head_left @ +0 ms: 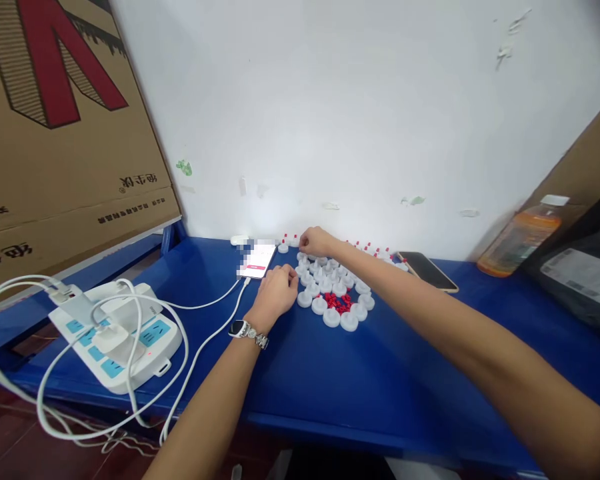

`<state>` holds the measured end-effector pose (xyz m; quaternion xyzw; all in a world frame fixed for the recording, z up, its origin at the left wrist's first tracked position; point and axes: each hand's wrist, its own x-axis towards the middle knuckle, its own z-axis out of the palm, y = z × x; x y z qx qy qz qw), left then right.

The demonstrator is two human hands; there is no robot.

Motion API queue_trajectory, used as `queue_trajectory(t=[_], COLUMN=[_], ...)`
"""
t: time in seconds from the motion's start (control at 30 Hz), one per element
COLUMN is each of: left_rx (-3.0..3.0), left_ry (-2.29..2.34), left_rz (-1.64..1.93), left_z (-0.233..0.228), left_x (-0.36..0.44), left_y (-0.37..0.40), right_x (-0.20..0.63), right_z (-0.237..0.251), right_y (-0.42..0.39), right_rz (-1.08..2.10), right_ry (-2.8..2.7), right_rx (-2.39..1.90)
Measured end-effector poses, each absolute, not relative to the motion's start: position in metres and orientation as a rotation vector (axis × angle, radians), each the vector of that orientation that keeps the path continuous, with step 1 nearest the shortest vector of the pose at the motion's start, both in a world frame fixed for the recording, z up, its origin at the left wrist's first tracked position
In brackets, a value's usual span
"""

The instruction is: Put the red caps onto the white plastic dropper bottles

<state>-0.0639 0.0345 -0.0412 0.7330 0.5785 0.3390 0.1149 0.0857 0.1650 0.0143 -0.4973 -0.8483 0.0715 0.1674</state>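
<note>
Many translucent white nozzle caps (349,321) stand in a cluster on the blue table, wide base down. They surround a small heap of red tips (338,303). Toward the wall, some nozzle caps carry a red tip on top (295,237). My right hand (316,241) reaches across the cluster to its back left, its fingers pinched together; anything in them is too small to make out. On the left of the cluster, my left hand (279,290) rests low with curled fingers, a silver watch on the wrist. What its fingertips hold, if anything, is hidden.
A lit phone (259,259) on a charging cable lies left of my hands. A white power strip (125,343) with looping cables covers the left edge. At right are a dark phone (427,271), an orange bottle (523,237) and a black bag (580,267). A wall (330,120) closes the back.
</note>
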Motion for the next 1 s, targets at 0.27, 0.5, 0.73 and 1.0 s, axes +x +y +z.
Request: queue_trajectory(t=[0.27,0.5,0.73,1.0], left_rx=[2.154,2.141,2.168,2.545], left_ry=[1.728,1.712,1.61,1.021], left_rz=[0.955,0.96,1.579,1.428], left_z=[-0.04,-0.04,-0.013,-0.001], left_x=[-0.063,-0.065,-0.051,-0.024], left_y=[0.035,0.037,0.018,-0.003], right_x=[0.052,0.036,0.092,0.142], right_z=[0.021,0.015,0.03,0.01], right_y=[0.179,0.17,0.102,0.01], right_rz=[0.069,0.088,0.579,1.062], right_ry=[-2.371,-2.355,-1.91,-1.534], right_rx=[-1.517,-1.526,-1.202,-0.945])
